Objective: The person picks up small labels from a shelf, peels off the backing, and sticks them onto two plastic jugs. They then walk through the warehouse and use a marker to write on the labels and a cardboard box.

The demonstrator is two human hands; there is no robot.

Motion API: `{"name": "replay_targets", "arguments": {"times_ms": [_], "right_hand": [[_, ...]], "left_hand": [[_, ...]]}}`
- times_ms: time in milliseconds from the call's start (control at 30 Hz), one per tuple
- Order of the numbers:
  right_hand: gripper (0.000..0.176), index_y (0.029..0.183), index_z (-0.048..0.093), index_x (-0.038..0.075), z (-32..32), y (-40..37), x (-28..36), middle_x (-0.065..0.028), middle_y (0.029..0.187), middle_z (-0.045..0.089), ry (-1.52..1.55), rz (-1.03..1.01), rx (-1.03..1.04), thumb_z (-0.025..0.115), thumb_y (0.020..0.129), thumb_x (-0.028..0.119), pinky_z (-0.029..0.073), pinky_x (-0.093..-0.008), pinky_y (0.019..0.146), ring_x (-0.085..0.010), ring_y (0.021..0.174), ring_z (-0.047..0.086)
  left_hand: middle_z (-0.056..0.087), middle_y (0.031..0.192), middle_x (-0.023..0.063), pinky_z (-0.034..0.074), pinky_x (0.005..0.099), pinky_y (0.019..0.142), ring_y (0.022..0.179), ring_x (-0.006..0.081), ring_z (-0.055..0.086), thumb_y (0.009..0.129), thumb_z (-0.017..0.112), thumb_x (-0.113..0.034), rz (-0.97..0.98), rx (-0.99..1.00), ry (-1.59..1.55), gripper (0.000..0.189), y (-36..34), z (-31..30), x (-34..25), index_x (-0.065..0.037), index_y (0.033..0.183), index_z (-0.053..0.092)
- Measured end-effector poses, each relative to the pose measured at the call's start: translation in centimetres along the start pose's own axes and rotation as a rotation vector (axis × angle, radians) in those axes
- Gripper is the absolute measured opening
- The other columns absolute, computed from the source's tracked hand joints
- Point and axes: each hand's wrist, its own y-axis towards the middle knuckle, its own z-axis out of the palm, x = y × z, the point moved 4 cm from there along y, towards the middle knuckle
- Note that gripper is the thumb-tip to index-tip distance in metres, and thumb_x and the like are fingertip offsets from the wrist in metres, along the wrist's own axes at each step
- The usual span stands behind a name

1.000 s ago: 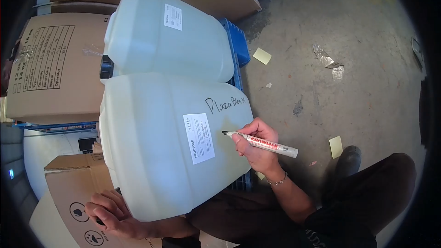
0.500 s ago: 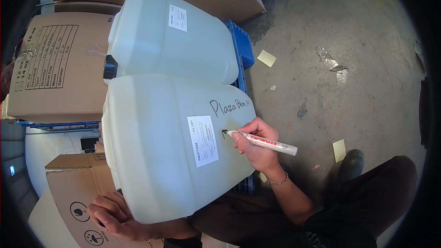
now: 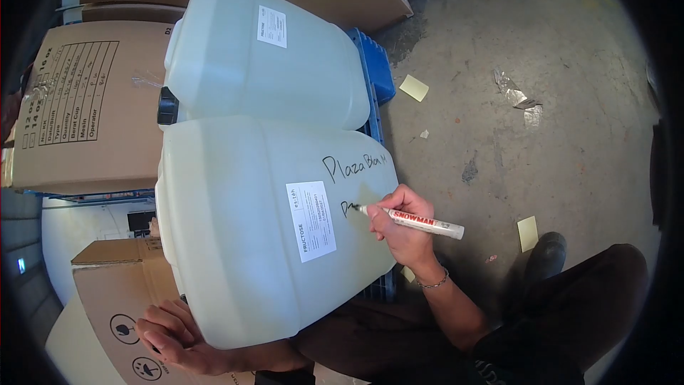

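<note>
My right hand (image 3: 405, 224) grips a white marker (image 3: 427, 224) marked "SNOWMAN", its black tip touching the side of the nearer translucent jerrycan (image 3: 242, 242). Black handwriting (image 3: 354, 165) reading "Plaza Blok M" is on that can, with a few fresh strokes below it. A white "FRUCTOSE" label (image 3: 311, 222) lies to the left of the strokes. At the can's lower left corner, my left hand (image 3: 174, 335) has curled fingers around a small dark object, probably a cap, mostly hidden. A second jerrycan (image 3: 285, 71) stands against the first one.
Cardboard boxes (image 3: 92, 107) are at the left, with another box (image 3: 117, 278) at the lower left. A blue pallet (image 3: 374, 68) shows beneath the cans. Yellow paper notes (image 3: 527, 234) and crumpled tape (image 3: 513, 90) lie on the concrete floor. My dark-clothed legs are at the lower right.
The marker tip has moved slightly right, and more strokes show behind it. The marker has rolled so its printed name faces up. My left hand has stayed nearly in place.
</note>
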Motion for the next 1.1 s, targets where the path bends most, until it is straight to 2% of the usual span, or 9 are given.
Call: {"name": "replay_targets", "arguments": {"times_ms": [100, 167, 400, 500, 800, 867, 933, 1000, 1100], "right_hand": [[0.016, 0.073, 0.046, 0.001, 0.0, -0.2, 0.0, -0.0081, 0.066, 0.058, -0.077, -0.049, 0.082, 0.061, 0.079, -0.002, 0.043, -0.0198, 0.043, -0.0068, 0.050, 0.052], [0.018, 0.070, 0.050, 0.001, -0.1, 0.1, 0.0, -0.0022, 0.059, 0.058, 0.043, -0.031, -0.080, 0.067, 0.078, 0.003, 0.041, -0.0177, 0.044, -0.0017, 0.050, 0.050], [0.020, 0.069, 0.048, 0.002, -0.9, 0.3, -0.4, -0.0035, 0.059, 0.059, -0.070, 0.017, -0.028, 0.066, 0.078, 0.004, 0.041, -0.0180, 0.043, -0.0027, 0.049, 0.051], [0.021, 0.068, 0.048, 0.002, -1.1, 0.4, -0.4, -0.0037, 0.058, 0.059, 0.061, -0.005, -0.125, 0.066, 0.079, 0.004, 0.041, -0.0179, 0.043, -0.0027, 0.049, 0.051], [0.019, 0.074, 0.048, 0.002, -0.9, 0.5, -0.2, -0.0050, 0.065, 0.060, -0.056, 0.026, -0.017, 0.065, 0.081, 0.005, 0.041, -0.0190, 0.043, -0.0041, 0.051, 0.052], [0.017, 0.074, 0.049, 0.003, -1.5, 0.4, 0.4, -0.0031, 0.061, 0.058, 0.082, -0.024, -0.159, 0.064, 0.080, 0.004, 0.040, -0.0192, 0.043, -0.0039, 0.050, 0.051], [0.017, 0.075, 0.049, 0.003, -1.9, 0.5, 0.8, -0.0027, 0.060, 0.056, 0.075, -0.028, -0.124, 0.064, 0.080, 0.004, 0.040, -0.0194, 0.043, -0.0040, 0.050, 0.050], [0.016, 0.076, 0.048, 0.004, -2.7, 0.3, 1.0, -0.0034, 0.060, 0.055, -0.009, -0.002, -0.070, 0.062, 0.082, 0.005, 0.039, -0.0203, 0.042, -0.0057, 0.049, 0.048], [0.017, 0.075, 0.049, 0.005, -4.1, 0.3, 0.5, -0.0016, 0.059, 0.053, -0.137, -0.022, -0.066, 0.064, 0.081, 0.010, 0.036, -0.0199, 0.041, -0.0062, 0.047, 0.046]], "left_hand": [[0.021, 0.056, -0.0043, 0.016, 0.0200, 0.041, 0.046, 0.0048, 0.016, 0.096, 0.039, -0.020, -0.012, 0.008, -0.001, 0.037, 0.0, 0.0, 0.0, -0.015, 0.062, 0.024], [0.021, 0.056, -0.0042, 0.016, 0.0201, 0.041, 0.046, 0.0049, 0.016, 0.096, 0.039, -0.021, -0.001, 0.000, 0.012, 0.038, 0.0, 0.0, 0.0, -0.015, 0.062, 0.024], [0.020, 0.056, -0.0041, 0.016, 0.0201, 0.042, 0.046, 0.0052, 0.015, 0.096, 0.038, -0.022, -0.009, -0.012, -0.018, 0.038, -0.1, -0.4, 0.2, -0.015, 0.062, 0.023], [0.020, 0.056, -0.0042, 0.016, 0.0202, 0.042, 0.046, 0.0051, 0.015, 0.096, 0.039, -0.022, -0.010, 0.010, 0.008, 0.038, 0.0, -0.3, 0.1, -0.015, 0.062, 0.024], [0.021, 0.055, -0.0044, 0.016, 0.0201, 0.041, 0.045, 0.0046, 0.016, 0.096, 0.039, -0.021, 0.021, -0.006, -0.011, 0.037, 0.0, -0.1, 0.1, -0.015, 0.062, 0.025], [0.021, 0.055, -0.0044, 0.017, 0.0200, 0.040, 0.045, 0.0046, 0.016, 0.096, 0.039, -0.022, 0.017, 0.001, -0.027, 0.036, 0.0, -0.7, 0.2, -0.014, 0.063, 0.026], [0.021, 0.055, -0.0043, 0.017, 0.0199, 0.040, 0.044, 0.0046, 0.016, 0.096, 0.040, -0.022, 0.017, -0.002, -0.051, 0.036, -0.1, -0.8, 0.4, -0.014, 0.063, 0.026], [0.023, 0.055, -0.0040, 0.017, 0.0189, 0.038, 0.044, 0.0041, 0.019, 0.095, 0.042, -0.023, 0.020, 0.000, -0.051, 0.035, -0.1, -0.8, 0.3, -0.013, 0.065, 0.028], [0.036, 0.056, -0.0006, 0.026, 0.0220, 0.045, 0.048, 0.0084, 0.031, 0.082, 0.061, -0.017, 0.027, -0.022, 0.143, 0.030, -0.2, -3.8, 0.7, -0.008, 0.067, 0.036]]}}
